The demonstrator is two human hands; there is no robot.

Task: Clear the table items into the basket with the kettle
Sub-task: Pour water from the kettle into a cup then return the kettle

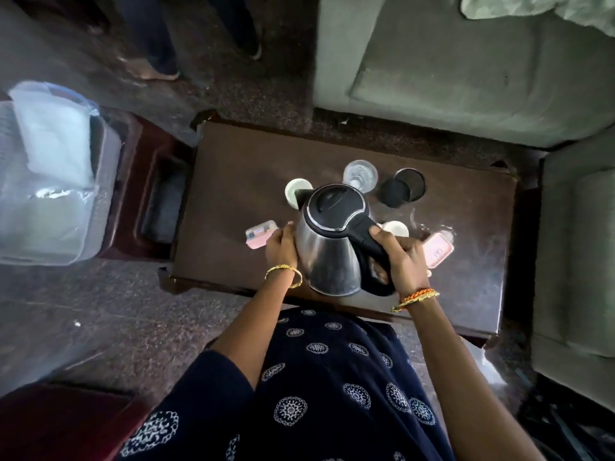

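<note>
A steel kettle [327, 247] with a black lid and handle is held above the dark wooden table [233, 194]. My right hand [404, 257] grips its black handle. My left hand [281, 246] presses flat against the kettle's left side. Behind the kettle stand a white cup [296, 191], a clear glass [360, 174] and a black cup [404, 188]. Another white cup [396, 228] shows by my right hand. A pink box [259, 235] lies left of the kettle and a second pink box [438, 250] lies right. The pale plastic basket [106, 181] sits far left.
The basket rests on a dark red stool [143, 207] and holds white folded items [50, 134]. Grey sofa cushions [466, 68] stand beyond the table and at the right. Another person's feet [156, 66] are on the floor at the back left.
</note>
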